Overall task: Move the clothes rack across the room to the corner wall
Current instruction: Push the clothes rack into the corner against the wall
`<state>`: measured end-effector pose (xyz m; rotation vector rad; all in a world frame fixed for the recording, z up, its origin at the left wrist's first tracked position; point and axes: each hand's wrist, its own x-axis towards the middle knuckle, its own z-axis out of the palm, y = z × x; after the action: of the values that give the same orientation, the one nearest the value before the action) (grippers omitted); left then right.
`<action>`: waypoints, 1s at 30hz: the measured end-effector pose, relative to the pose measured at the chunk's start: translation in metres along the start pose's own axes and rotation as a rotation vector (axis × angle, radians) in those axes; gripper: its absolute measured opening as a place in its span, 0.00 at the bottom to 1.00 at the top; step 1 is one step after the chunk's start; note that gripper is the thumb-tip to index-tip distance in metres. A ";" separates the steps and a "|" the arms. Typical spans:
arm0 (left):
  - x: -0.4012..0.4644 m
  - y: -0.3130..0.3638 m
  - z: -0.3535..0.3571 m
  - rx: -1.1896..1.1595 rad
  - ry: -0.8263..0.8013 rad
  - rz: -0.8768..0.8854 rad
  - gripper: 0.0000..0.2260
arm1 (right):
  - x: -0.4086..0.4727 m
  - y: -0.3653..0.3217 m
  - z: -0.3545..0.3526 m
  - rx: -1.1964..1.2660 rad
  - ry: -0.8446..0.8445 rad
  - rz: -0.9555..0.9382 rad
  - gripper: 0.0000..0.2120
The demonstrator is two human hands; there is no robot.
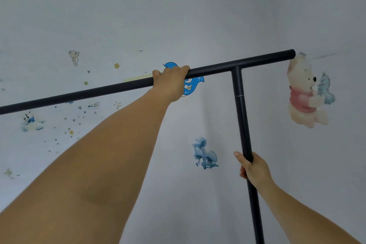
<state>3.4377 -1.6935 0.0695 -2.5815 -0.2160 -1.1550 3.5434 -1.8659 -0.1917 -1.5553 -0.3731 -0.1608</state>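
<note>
The clothes rack [240,105] is a black metal frame with a long top bar running from the left edge up to the right, and one upright post dropping from it. No clothes hang on the part I can see. My left hand [171,82] is wrapped over the top bar near its middle. My right hand [252,168] grips the upright post about halfway down. The bar's right end sits very close to the right wall, at a bear sticker [305,93]. The rack's base is out of view.
Two pale walls meet in a corner [206,117] just behind the rack. Cartoon stickers cover them: a blue dolphin [193,83], blue mushrooms [206,154], a seahorse [74,57] and several small stars. The floor is not visible.
</note>
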 end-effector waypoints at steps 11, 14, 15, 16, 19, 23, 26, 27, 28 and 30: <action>0.047 -0.013 0.051 -0.027 -0.166 -0.100 0.23 | 0.074 0.023 0.020 -0.039 -0.090 -0.018 0.14; 0.053 -0.004 0.072 -0.068 -0.174 -0.092 0.26 | 0.087 0.039 0.017 -0.033 -0.083 0.007 0.14; 0.054 -0.001 0.081 -0.063 -0.150 -0.082 0.27 | 0.090 0.043 0.015 -0.027 -0.080 0.016 0.14; 0.054 0.002 0.088 -0.047 -0.119 -0.075 0.29 | 0.094 0.045 0.014 -0.023 -0.085 0.021 0.14; 0.054 0.004 0.103 -0.026 -0.084 -0.087 0.33 | 0.103 0.046 0.012 -0.033 -0.124 0.033 0.14; 0.056 -0.001 0.108 -0.038 -0.070 -0.082 0.33 | 0.107 0.047 0.014 -0.057 -0.131 0.036 0.15; 0.055 -0.003 0.108 -0.039 -0.052 -0.073 0.32 | 0.106 0.046 0.010 -0.142 -0.157 0.036 0.16; 0.054 -0.004 0.107 -0.040 -0.043 -0.070 0.32 | 0.105 0.045 0.008 -0.197 -0.166 0.032 0.17; 0.053 -0.006 0.106 -0.040 -0.032 -0.068 0.31 | 0.105 0.044 0.007 -0.246 -0.171 0.026 0.18; 0.050 -0.010 0.104 -0.041 0.002 -0.061 0.30 | 0.102 0.042 0.002 -0.327 -0.180 0.016 0.21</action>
<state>3.5414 -1.6485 0.0431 -2.6265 -0.2751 -1.1947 3.6522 -1.8492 -0.1979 -1.9021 -0.4943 -0.0712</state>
